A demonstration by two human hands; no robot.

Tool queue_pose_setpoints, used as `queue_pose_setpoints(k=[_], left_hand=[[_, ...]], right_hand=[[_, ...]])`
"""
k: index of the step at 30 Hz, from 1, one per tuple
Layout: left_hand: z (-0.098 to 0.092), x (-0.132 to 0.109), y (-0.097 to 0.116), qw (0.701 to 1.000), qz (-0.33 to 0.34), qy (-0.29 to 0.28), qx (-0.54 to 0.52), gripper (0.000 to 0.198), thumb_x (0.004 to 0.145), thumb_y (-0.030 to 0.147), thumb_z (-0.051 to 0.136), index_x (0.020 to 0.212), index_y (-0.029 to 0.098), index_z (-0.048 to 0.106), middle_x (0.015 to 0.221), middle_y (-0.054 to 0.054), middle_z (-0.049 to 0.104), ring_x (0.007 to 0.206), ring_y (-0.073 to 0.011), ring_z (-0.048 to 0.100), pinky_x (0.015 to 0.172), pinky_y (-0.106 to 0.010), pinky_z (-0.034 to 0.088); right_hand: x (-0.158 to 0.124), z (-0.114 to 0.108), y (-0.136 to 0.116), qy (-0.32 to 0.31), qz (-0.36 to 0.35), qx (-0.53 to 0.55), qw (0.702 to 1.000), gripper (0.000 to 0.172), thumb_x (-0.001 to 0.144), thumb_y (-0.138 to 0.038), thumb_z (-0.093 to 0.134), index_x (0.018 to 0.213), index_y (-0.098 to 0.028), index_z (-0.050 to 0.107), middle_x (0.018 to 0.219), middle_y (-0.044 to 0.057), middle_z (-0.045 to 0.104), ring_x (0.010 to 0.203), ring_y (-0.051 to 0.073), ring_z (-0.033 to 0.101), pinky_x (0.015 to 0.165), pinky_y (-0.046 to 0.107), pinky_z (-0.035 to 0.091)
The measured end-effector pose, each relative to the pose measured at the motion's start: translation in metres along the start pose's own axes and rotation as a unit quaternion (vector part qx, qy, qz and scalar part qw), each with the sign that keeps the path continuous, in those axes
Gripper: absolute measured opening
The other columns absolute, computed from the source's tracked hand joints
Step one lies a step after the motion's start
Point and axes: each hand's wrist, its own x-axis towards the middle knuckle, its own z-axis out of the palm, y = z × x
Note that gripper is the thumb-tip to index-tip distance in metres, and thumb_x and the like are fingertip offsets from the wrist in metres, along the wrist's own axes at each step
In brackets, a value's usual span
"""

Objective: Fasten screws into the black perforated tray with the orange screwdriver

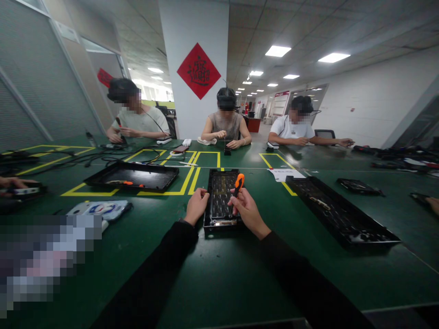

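Work looks midway: near the surface's (240,292) front edge, the left hand (195,205) grips the black keyboard frame (221,197) while the right hand (247,209) clasps an orange-handled screwdriver (238,186) on it.

A matt green mat (219,274), smooth and faintly sheened under the lights, is seen covering the table. The black frame (221,201) is looking like dull plastic, pierced with rows of slots. A glossy orange-and-black plastic handle is shown on the screwdriver (238,188). The sleeves (161,269) are appearing as soft black cloth.
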Motion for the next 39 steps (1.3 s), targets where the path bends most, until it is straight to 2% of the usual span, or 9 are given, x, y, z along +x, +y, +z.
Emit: queue_pose_setpoints(k=[5,11,16,26,39], left_hand=[[-0.0011,-0.0012,0.0013,1.0,0.001,-0.001,0.001,0.023,0.081,0.035,0.044,0.094,0.019,0.055,0.093,-0.006,0.063,0.085,-0.018,0.058,0.078,-0.03,0.043],[0.0001,-0.0002,-0.0016,1.0,0.011,0.001,-0.002,0.023,0.081,0.036,0.044,0.094,0.02,0.054,0.093,-0.005,0.062,0.085,-0.0177,0.057,0.077,-0.03,0.042],[0.0017,0.001,-0.003,1.0,0.009,0.001,-0.001,0.022,0.081,0.035,0.044,0.093,0.019,0.054,0.091,-0.005,0.062,0.083,-0.0172,0.057,0.077,-0.03,0.042],[0.0,0.0,0.0003,1.0,-0.001,0.0,0.004,0.023,0.081,0.035,0.044,0.094,0.019,0.054,0.091,-0.005,0.063,0.083,-0.0171,0.058,0.076,-0.029,0.043],[-0.0003,-0.0001,0.0009,1.0,-0.007,-0.002,-0.001,0.022,0.081,0.035,0.045,0.093,0.02,0.054,0.091,-0.005,0.063,0.082,-0.0171,0.058,0.076,-0.029,0.043]], right_hand=[[0.0,-0.0004,-0.0006,0.005,0.009,-0.001,1.0,0.029,0.082,-0.035,0.054,0.103,-0.019,0.043,0.066,-0.004,0.056,0.045,0.006,0.047,0.043,0.018,0.038],[-0.0006,0.0019,0.0033,0.022,-0.001,0.015,1.0,0.027,0.08,-0.034,0.056,0.094,-0.021,0.037,0.067,-0.004,0.059,0.044,0.006,0.049,0.044,0.019,0.04],[-0.0006,0.002,0.0026,0.026,-0.011,0.01,1.0,0.022,0.083,-0.034,0.052,0.095,-0.02,0.039,0.068,-0.004,0.057,0.046,0.006,0.049,0.045,0.018,0.04],[-0.0023,0.0002,0.0017,0.057,-0.019,-0.011,0.998,0.023,0.083,-0.036,0.051,0.098,-0.02,0.043,0.067,-0.004,0.055,0.047,0.006,0.047,0.044,0.019,0.038],[-0.0025,0.0002,0.0018,0.059,-0.015,-0.014,0.998,0.022,0.083,-0.036,0.051,0.097,-0.021,0.044,0.066,-0.004,0.053,0.047,0.006,0.046,0.043,0.018,0.037]])
